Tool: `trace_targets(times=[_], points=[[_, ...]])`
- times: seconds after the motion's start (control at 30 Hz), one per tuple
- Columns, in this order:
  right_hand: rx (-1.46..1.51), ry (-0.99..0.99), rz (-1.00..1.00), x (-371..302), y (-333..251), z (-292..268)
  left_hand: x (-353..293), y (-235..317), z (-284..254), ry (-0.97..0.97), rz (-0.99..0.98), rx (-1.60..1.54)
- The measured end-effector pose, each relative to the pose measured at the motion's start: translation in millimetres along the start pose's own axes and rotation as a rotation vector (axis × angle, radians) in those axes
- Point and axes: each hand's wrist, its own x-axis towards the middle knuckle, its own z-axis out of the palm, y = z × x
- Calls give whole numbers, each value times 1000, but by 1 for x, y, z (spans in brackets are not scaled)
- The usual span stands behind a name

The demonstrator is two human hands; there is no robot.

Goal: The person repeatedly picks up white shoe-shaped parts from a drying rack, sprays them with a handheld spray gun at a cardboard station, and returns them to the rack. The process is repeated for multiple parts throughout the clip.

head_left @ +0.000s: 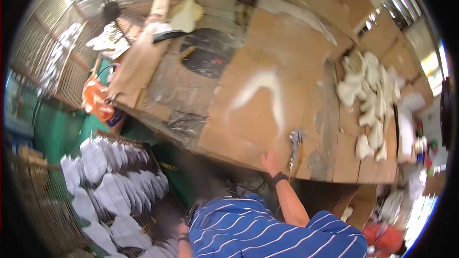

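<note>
My right hand (271,163), with a dark band at the wrist, is at the front edge of a cardboard-covered table (239,129). Its fingers look partly stretched out and hold nothing that I can see. Just right of it lies a metal spray gun (295,139) with a yellowish hose. Low on the left, my left hand (182,229) is beside a wire rack (57,200); its fingers are blurred and partly hidden. Rows of pale grey, waisted pads (114,198) stand on that rack. A pale arch-shaped mark (263,80) shows on the cardboard ahead.
Cream-coloured shaped pieces (373,95) are heaped at the table's right end. A dark round plate (208,52) and a black-handled tool (169,36) are at the back left. An orange bag (95,98) hangs by the left corner. A red bag (384,237) is low on the right.
</note>
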Motion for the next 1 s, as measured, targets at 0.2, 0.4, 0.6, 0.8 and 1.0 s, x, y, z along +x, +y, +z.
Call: trace_targets(times=[0.2,0.4,0.6,0.8,1.0], points=[[-60,375,324,8,48,-34,-7,14,-1,-156,3,126],[-6,474,455,20,58,-35,27,74,-35,-396,175,-241],[-50,423,416,39,97,-33,10,171,-13,-203,-205,-612],[249,274,434,42,125,-49,30,106,6,-340,175,-178],[286,334,372,91,119,-115,7,79,53,-145,-251,-445]])
